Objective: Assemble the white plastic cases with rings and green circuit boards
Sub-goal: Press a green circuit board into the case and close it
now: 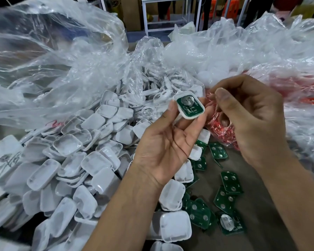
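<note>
While a white case (188,106) with a green board (188,105) inside is pinched by its edges in the left hand (168,140), the right hand (250,113) is curled – whatever it's holding can't be told – hemmed in between loose cases (71,160) and clear bags (62,57).
</note>
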`<state>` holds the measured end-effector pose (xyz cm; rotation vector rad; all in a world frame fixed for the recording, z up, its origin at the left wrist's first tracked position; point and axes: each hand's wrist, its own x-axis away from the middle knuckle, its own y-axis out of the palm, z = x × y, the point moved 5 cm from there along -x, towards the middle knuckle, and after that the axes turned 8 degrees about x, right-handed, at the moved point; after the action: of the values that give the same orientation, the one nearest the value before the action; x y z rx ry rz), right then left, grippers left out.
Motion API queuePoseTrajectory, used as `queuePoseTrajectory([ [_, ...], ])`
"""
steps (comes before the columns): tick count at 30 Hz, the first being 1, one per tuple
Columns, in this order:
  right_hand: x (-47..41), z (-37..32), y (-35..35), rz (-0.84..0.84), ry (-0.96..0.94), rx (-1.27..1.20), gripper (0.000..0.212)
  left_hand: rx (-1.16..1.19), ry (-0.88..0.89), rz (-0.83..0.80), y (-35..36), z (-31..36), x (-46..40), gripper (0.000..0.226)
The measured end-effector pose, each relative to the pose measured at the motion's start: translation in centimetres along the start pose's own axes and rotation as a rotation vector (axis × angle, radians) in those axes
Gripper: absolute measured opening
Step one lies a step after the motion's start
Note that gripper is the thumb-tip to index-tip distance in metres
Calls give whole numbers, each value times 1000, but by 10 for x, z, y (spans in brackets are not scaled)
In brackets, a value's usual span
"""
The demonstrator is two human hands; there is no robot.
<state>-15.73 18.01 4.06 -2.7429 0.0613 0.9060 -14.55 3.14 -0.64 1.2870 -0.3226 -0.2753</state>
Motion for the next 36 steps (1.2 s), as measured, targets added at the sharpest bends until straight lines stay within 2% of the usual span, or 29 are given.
queuePoseTrajectory([
  [5,2,-11,4,-15,-188,255,11,-75,11,-122,1,-3,-2,49],
  [10,2,-12,4,-38,-234,275,7,-136,48,-179,-1,-5,-4,49],
  [21,1,-5,2,-72,-170,278,4,-377,219,-176,0,-4,-4,42],
  [36,0,4,2,-121,-31,158,7,-334,200,-151,2,-4,-3,41],
])
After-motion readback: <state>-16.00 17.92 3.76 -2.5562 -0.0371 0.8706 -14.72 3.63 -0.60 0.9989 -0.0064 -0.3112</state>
